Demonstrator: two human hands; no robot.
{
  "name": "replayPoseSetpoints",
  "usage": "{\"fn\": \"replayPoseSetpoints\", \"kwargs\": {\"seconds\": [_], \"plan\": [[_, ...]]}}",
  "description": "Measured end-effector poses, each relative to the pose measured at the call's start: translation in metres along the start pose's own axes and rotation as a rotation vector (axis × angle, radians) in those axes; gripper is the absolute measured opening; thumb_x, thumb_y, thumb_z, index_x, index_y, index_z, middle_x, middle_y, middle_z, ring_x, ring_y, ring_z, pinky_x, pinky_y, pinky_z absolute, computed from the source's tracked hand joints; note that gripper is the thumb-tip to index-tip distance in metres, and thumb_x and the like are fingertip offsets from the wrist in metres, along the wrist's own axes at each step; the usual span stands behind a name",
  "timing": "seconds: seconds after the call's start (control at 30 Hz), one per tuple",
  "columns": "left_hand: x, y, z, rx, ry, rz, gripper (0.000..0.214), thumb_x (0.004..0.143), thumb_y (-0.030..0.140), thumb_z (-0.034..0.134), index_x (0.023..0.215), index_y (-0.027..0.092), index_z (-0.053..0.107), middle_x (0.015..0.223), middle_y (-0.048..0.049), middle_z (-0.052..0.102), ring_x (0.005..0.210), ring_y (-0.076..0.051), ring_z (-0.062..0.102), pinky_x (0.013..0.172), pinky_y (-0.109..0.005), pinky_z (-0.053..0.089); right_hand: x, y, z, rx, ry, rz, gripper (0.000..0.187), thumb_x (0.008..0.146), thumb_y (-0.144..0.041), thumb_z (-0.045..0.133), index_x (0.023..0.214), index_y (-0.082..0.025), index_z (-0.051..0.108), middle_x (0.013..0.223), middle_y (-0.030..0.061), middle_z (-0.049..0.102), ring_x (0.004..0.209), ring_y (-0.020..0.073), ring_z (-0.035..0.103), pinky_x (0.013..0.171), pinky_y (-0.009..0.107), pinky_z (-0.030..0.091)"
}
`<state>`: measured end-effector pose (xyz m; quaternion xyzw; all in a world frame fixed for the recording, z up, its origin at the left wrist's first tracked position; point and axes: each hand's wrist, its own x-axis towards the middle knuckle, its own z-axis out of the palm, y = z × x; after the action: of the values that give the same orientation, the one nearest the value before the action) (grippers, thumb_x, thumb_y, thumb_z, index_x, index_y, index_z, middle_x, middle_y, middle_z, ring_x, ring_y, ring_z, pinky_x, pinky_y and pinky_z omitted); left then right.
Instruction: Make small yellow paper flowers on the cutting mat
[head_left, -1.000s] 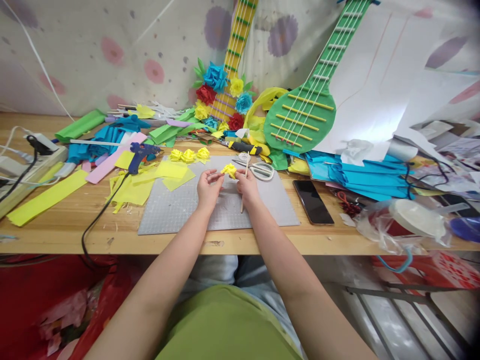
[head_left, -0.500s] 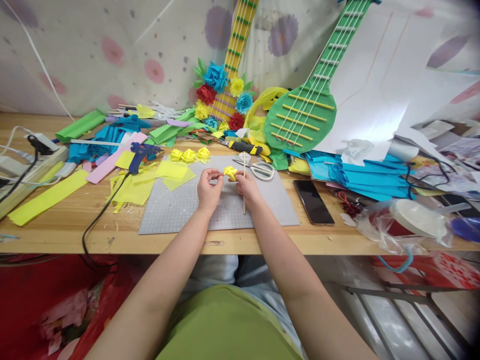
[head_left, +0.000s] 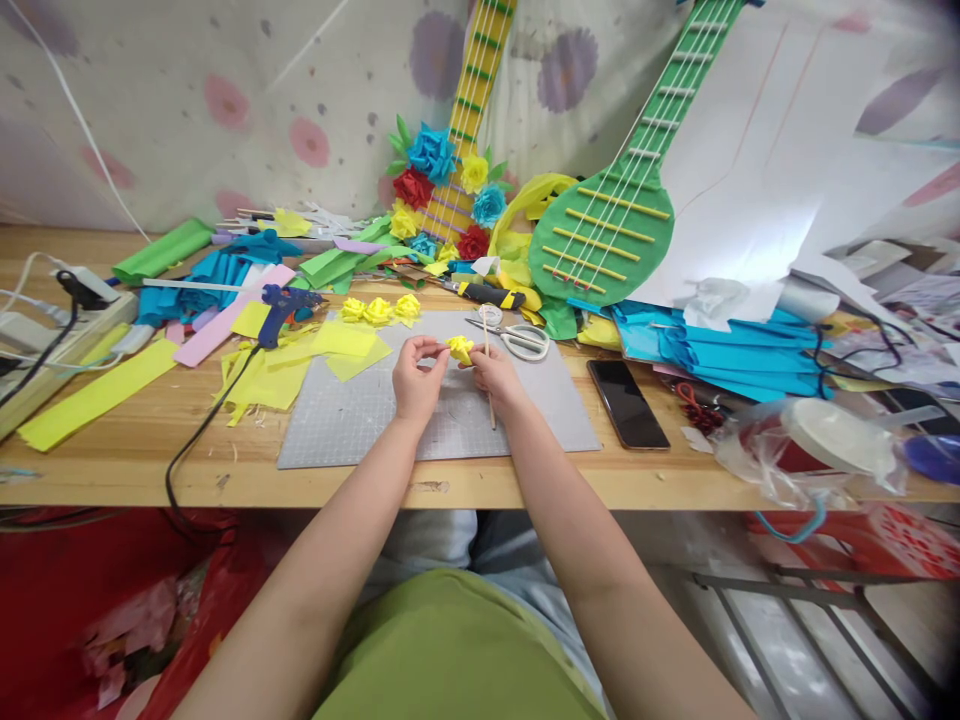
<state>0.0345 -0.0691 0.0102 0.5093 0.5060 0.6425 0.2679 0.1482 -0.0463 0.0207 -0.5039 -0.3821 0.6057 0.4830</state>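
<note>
Over the grey cutting mat (head_left: pixel 360 420) both my hands work on a small yellow paper flower (head_left: pixel 460 347). My left hand (head_left: pixel 417 377) pinches the flower's left side with fingertips closed. My right hand (head_left: pixel 495 378) holds the flower's right side and also grips a thin wooden stick (head_left: pixel 490 385) that runs up and down through the fingers. Three finished yellow paper flowers (head_left: pixel 379 310) lie in a row at the mat's far edge. Scissors (head_left: pixel 517 340) lie just beyond my right hand.
A blue glue gun (head_left: pixel 281 303) with a black cord lies left of the mat, among yellow paper scraps (head_left: pixel 270 370). A black phone (head_left: pixel 626 403) lies to the right. A green paper guitar (head_left: pixel 607 235), a flower-covered yellow guitar (head_left: pixel 450 190) and blue paper (head_left: pixel 720 345) crowd the back.
The stick in my right hand has tilted slightly, its lower end swinging right. My left fingers have closed in nearer the flower. The hands stay over the same spot.
</note>
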Motion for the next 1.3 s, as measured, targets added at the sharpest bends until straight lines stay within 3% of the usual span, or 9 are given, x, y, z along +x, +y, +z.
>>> {"fn": "replayPoseSetpoints", "kwargs": {"seconds": [0.77,0.97,1.1,1.23,1.3], "plan": [[-0.004,0.003,-0.003,0.149,0.031,0.085,0.022,0.07,0.026,0.058,0.088,0.02,0.047,0.08,-0.0014,0.064,0.067,-0.009,0.057,0.055,-0.02,0.043,0.002,0.005,0.0,-0.111,0.018,-0.044,0.011,0.062,-0.017,0.046,0.072,-0.019,0.044,0.051,-0.0047,0.055,0.03,0.0025,0.022,0.032,0.017,0.014],[-0.002,0.001,-0.002,0.168,0.081,0.088,0.025,0.067,0.02,0.058,0.085,0.021,0.041,0.076,0.0013,0.061,0.059,-0.007,0.05,0.053,-0.019,0.041,0.004,0.009,0.001,-0.2,0.047,-0.106,0.013,0.059,-0.022,0.049,0.071,-0.018,0.047,0.054,-0.0049,0.054,0.038,0.0043,0.033,0.039,0.017,0.025],[0.0,-0.002,-0.001,0.188,0.131,0.083,0.029,0.065,0.016,0.057,0.085,0.022,0.037,0.074,0.0037,0.059,0.056,-0.007,0.047,0.057,-0.02,0.04,0.005,0.01,-0.002,-0.275,0.116,-0.187,0.016,0.059,-0.027,0.053,0.071,-0.018,0.049,0.059,-0.0042,0.052,0.05,0.007,0.043,0.048,0.019,0.033],[0.0,-0.002,-0.001,0.248,0.178,0.069,0.03,0.064,0.015,0.057,0.083,0.022,0.035,0.07,0.0055,0.056,0.054,-0.007,0.045,0.06,-0.021,0.038,-0.002,0.005,-0.003,-0.385,0.286,-0.425,0.022,0.062,-0.032,0.056,0.079,-0.019,0.049,0.068,-0.0026,0.051,0.06,0.0085,0.045,0.055,0.02,0.036],[-0.002,-0.001,-0.001,0.293,0.161,0.07,0.029,0.065,0.016,0.057,0.082,0.022,0.035,0.068,0.0059,0.054,0.052,-0.007,0.044,0.058,-0.022,0.037,-0.009,0.002,0.002,-0.42,0.253,-0.525,0.024,0.065,-0.032,0.055,0.084,-0.021,0.048,0.072,-0.0023,0.051,0.059,0.0084,0.043,0.053,0.02,0.034]]}}
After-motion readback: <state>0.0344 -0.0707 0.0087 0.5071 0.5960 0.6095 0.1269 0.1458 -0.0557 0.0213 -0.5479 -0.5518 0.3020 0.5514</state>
